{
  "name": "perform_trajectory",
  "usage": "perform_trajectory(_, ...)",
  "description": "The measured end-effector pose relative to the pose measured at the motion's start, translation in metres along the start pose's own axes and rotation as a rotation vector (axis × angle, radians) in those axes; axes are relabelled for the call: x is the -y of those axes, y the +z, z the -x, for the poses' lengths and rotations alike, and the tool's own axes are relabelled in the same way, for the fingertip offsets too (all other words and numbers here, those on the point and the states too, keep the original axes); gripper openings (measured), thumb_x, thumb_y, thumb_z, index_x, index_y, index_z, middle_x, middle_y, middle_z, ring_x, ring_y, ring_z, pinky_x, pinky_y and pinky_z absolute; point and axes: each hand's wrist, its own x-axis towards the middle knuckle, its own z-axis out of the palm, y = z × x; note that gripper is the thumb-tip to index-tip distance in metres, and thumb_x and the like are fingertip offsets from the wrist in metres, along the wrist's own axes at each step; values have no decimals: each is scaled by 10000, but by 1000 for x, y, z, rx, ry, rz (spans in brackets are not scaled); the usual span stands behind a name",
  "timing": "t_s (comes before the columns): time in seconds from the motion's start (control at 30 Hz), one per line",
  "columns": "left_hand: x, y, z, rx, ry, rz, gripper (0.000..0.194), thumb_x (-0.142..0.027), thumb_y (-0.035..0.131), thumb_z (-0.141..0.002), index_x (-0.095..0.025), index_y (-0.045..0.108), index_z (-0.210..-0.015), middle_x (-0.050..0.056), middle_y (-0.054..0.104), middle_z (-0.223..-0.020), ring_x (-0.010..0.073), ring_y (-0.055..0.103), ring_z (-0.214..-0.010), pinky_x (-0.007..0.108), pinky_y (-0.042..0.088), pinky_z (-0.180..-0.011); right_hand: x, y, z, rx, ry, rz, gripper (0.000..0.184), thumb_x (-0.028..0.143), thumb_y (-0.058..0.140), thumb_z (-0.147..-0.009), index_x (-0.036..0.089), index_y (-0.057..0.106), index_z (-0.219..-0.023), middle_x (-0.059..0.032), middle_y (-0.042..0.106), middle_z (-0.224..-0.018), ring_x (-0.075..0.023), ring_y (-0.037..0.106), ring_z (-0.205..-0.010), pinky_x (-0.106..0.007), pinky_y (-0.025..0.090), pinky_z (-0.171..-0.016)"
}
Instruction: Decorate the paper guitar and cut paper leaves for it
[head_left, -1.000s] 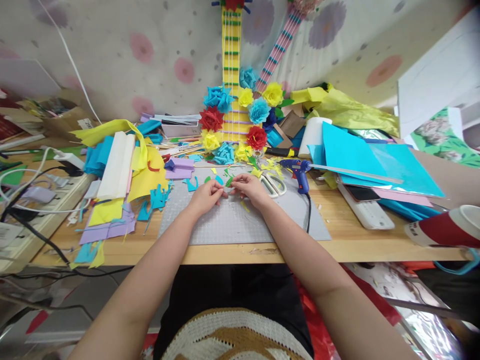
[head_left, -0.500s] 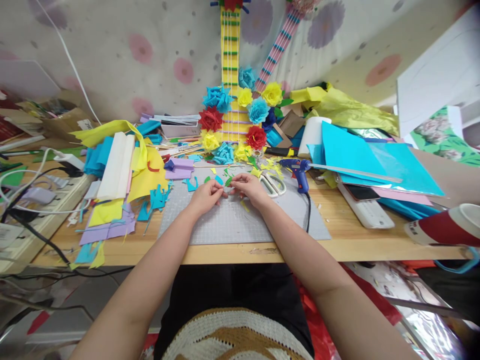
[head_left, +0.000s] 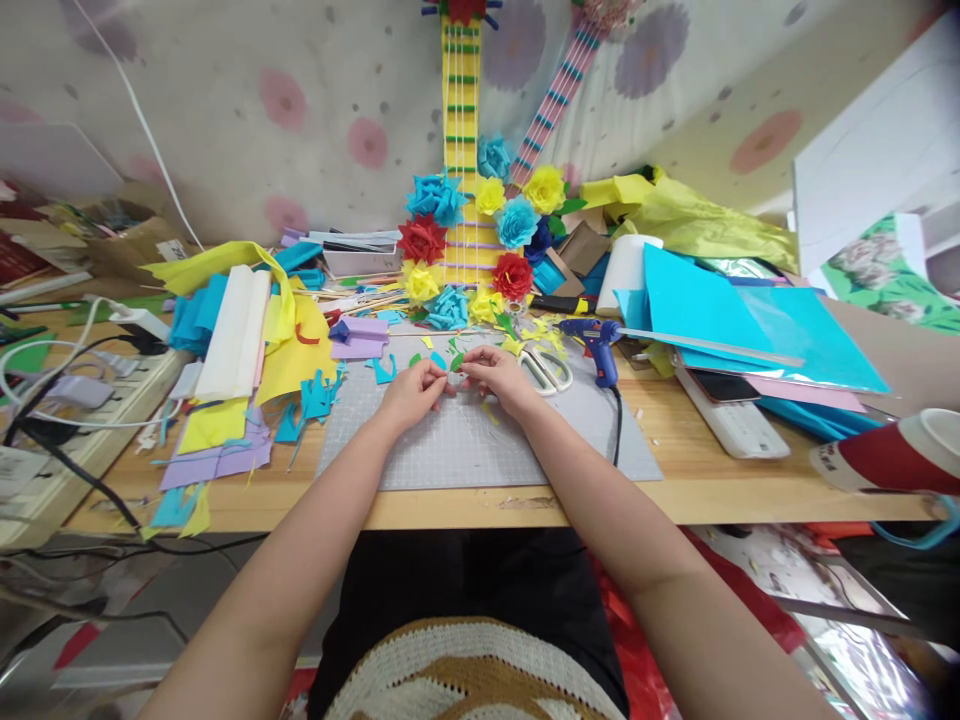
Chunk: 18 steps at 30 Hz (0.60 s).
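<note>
Over the grey cutting mat [head_left: 465,455], my two hands meet with fingertips almost touching. My left hand [head_left: 414,392] is closed in a pinch; whatever lies between its fingers is too small to make out. A small green paper leaf [head_left: 457,363] shows at the pinched fingertips of my right hand [head_left: 496,376]. Just beyond the hands lie scraps of green, yellow and blue paper, among them a blue scrap [head_left: 385,370]. White-handled scissors [head_left: 546,372] rest on the mat right beside my right hand.
A blue glue gun [head_left: 598,345] stands right of the scissors, its cord trailing down the mat. Behind are paper flowers on a yellow paper guitar [head_left: 461,100]. Crepe paper rolls [head_left: 234,335] sit left, blue sheets [head_left: 720,310] right, with a paper cup [head_left: 892,450] near the edge.
</note>
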Motion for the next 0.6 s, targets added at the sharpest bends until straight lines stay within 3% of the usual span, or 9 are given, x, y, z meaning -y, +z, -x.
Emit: perform_trajectory(0.6, 4, 1, -2, -31, 11, -21, 129, -322, 524, -753, -203, 474, -758, 13, 688, -741, 91, 515, -410, 240, 391, -485, -1, 2, 0, 43, -18, -79, 317, 248, 671, -533, 185, 502, -794, 41, 596, -682, -74, 563, -511, -150, 299, -380)
